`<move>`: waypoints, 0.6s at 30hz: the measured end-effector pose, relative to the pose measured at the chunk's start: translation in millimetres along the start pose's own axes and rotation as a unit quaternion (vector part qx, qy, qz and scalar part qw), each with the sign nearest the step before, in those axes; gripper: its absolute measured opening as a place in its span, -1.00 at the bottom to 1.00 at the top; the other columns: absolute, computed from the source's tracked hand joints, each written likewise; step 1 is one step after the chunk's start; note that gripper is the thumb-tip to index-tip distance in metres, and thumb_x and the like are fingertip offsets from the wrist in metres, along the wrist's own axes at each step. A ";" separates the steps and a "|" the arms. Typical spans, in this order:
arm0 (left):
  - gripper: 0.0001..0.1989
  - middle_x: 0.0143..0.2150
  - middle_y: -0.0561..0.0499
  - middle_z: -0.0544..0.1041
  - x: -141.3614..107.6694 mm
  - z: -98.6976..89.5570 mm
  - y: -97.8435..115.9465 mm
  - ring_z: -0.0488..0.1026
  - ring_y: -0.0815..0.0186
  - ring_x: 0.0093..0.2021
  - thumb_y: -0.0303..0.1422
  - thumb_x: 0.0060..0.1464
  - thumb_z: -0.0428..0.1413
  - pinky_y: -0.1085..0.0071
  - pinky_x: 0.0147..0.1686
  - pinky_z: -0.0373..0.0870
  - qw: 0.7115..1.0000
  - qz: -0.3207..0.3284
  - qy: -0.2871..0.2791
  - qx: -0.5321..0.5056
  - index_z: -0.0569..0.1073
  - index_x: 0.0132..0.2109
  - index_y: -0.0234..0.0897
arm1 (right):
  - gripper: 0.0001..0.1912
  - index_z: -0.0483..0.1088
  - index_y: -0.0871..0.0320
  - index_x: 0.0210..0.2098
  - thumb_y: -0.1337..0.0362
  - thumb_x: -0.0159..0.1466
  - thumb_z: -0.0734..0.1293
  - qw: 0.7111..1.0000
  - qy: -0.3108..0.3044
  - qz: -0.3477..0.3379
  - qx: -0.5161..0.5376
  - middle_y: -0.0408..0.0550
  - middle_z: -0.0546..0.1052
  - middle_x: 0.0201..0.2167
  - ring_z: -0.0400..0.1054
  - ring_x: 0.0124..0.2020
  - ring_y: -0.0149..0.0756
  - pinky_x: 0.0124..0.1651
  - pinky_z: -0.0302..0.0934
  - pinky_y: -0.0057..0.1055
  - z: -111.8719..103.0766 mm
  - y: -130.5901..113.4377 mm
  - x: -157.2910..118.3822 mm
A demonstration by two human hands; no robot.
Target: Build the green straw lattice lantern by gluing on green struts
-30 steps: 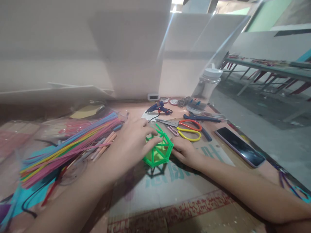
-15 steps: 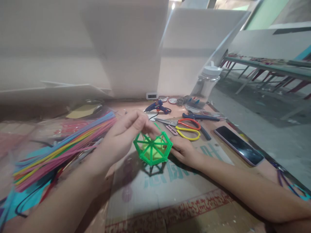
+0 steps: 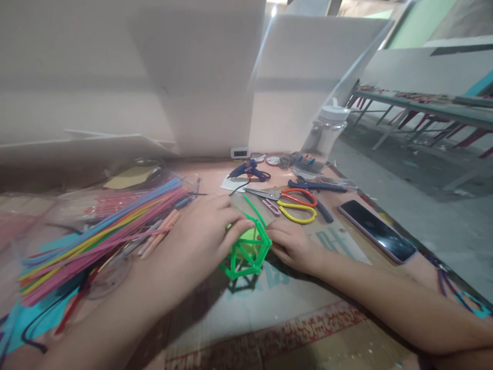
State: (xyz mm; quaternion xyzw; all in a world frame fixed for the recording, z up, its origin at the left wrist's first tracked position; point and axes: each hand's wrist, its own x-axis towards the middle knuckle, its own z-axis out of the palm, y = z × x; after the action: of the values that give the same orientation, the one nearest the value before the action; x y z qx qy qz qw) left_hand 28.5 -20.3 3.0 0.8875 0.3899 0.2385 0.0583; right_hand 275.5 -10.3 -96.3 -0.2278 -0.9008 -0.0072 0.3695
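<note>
Between my hands is a small green cage-like frame (image 3: pixel 246 257) made of thin green sticks or pipe cleaners, with something yellow-green inside it. My left hand (image 3: pixel 210 226) reaches over its left and top side, thumb and fingers closed on it. On the right, my right hand (image 3: pixel 290 244) pinches the frame's edge with curled fingers. A loose green strip (image 3: pixel 254 209) sticks up from its back. Just behind lie scissors (image 3: pixel 296 203) with one red and one yellow handle, and a pink clip-like piece (image 3: pixel 271 206).
A blue glue gun (image 3: pixel 246 169), dark-handled pliers (image 3: pixel 318 186) and a clear water bottle (image 3: pixel 323 139) stand or lie at the back. A phone (image 3: pixel 377 230) is at right. Coloured pipe cleaners (image 3: pixel 103 236) are heaped at left. White boards (image 3: pixel 200 77) rise behind.
My left hand has come down from above the frame onto its left and top side. The frame has turned, its spoked face no longer toward me. My right hand stays at its edge.
</note>
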 end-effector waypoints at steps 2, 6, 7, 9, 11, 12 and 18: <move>-0.74 -0.28 0.03 0.50 -1.9 1.7 3.3 0.42 0.17 -0.17 -0.23 0.38 0.10 0.24 -0.17 0.22 1.000 0.007 -0.004 0.017 0.57 -0.27 -0.18 | -0.84 0.40 0.15 -0.13 0.35 0.50 0.19 1.000 0.002 -0.006 -0.004 0.01 0.55 -0.38 0.34 -0.38 -0.24 -0.31 0.22 -0.35 0.5 -1.0 -0.1; -0.78 -0.28 0.03 0.50 1.7 2.4 3.2 0.43 0.19 -0.19 -0.32 0.37 0.10 0.26 -0.19 0.24 0.999 0.026 0.025 0.013 0.54 -0.27 -0.24 | -0.84 0.41 0.16 -0.14 0.33 0.50 0.19 1.000 -0.002 -0.008 -0.005 0.03 0.56 -0.37 0.35 -0.37 -0.25 -0.32 0.23 -0.35 1.2 -0.9 -0.6; -0.79 -0.28 0.02 0.51 3.4 2.3 1.8 0.44 0.20 -0.20 -0.34 0.38 0.10 0.27 -0.19 0.25 0.999 0.026 0.042 0.011 0.53 -0.26 -0.25 | -0.84 0.41 0.16 -0.13 0.33 0.50 0.19 1.000 -0.004 -0.007 -0.005 0.04 0.56 -0.36 0.36 -0.36 -0.24 -0.31 0.24 -0.35 1.4 -0.6 -0.8; -0.81 -0.27 0.02 0.53 6.4 1.8 -1.6 0.44 0.22 -0.20 -0.36 0.38 0.09 0.28 -0.19 0.26 0.997 0.032 0.073 0.012 0.53 -0.23 -0.27 | -0.84 0.41 0.16 -0.12 0.34 0.50 0.19 1.000 -0.005 -0.006 -0.004 0.05 0.57 -0.35 0.38 -0.35 -0.24 -0.30 0.27 -0.35 1.9 0.3 -1.3; -0.85 -0.25 0.03 0.54 7.6 1.7 -5.1 0.45 0.24 -0.20 -0.38 0.38 0.11 0.30 -0.20 0.27 0.994 0.052 0.092 0.010 0.55 -0.19 -0.26 | -0.84 0.41 0.16 -0.12 0.34 0.50 0.19 1.000 -0.004 -0.003 -0.002 0.04 0.57 -0.35 0.39 -0.34 -0.24 -0.30 0.28 -0.36 2.5 1.1 -1.7; -0.87 -0.24 0.03 0.55 7.4 2.0 -6.4 0.45 0.24 -0.20 -0.38 0.37 0.13 0.31 -0.20 0.27 0.993 0.066 0.096 0.007 0.56 -0.17 -0.25 | -0.84 0.41 0.16 -0.12 0.34 0.50 0.19 1.000 -0.003 -0.002 -0.001 0.03 0.57 -0.36 0.39 -0.35 -0.24 -0.30 0.28 -0.36 2.9 1.4 -1.9; -0.91 -0.17 0.01 0.56 0.5 5.3 -4.3 0.42 0.20 -0.14 -0.42 0.36 0.14 0.25 -0.13 0.25 0.988 0.125 0.074 0.053 0.55 -0.09 -0.24 | -0.83 0.42 0.16 -0.14 0.33 0.50 0.19 1.000 -0.003 -0.006 -0.013 0.02 0.55 -0.38 0.38 -0.38 -0.24 -0.32 0.24 -0.35 2.2 1.0 -1.0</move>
State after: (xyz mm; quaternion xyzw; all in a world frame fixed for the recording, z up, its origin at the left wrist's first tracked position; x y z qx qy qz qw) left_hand 28.4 -16.5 -2.7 0.9108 0.2917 0.2880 -0.0484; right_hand 275.1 -9.4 -98.7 -0.2275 -0.9030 -0.0201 0.3639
